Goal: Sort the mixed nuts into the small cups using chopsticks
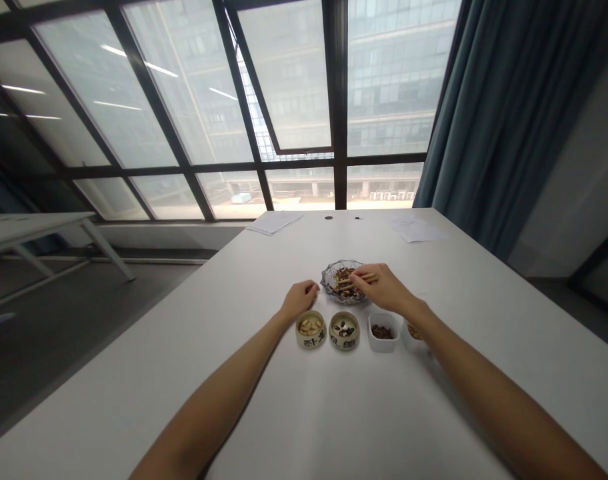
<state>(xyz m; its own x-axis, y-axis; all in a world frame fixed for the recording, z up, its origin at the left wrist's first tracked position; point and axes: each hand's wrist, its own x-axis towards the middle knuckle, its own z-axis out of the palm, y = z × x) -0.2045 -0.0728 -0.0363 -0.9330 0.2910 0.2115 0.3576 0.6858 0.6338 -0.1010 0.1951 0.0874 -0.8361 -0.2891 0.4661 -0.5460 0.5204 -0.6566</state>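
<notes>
My right hand (379, 283) is closed on a pair of light wooden tweezers (345, 287), whose tips reach into a clear faceted glass bowl (329, 293). Mixed brown, red and pale dried bits (345, 275) lie in that bowl. Fingers curled, my left hand (300, 298) rests on the table by the bowl's left side; I see nothing in it. Nearer me stand a ceramic dish (311, 342) of pale pieces, a second ceramic dish (344, 343) with dark and white seeds, and a white square tub (383, 345) of dark reddish pieces. My right forearm partly hides another tub (413, 341) with tan pieces.
All of this stands on a long white table (304, 413). Papers (274, 222) lie at its far left and a sheet (418, 229) at its far right. Two small dark items sit near the far edge. Windows and a blue curtain (489, 127) are beyond.
</notes>
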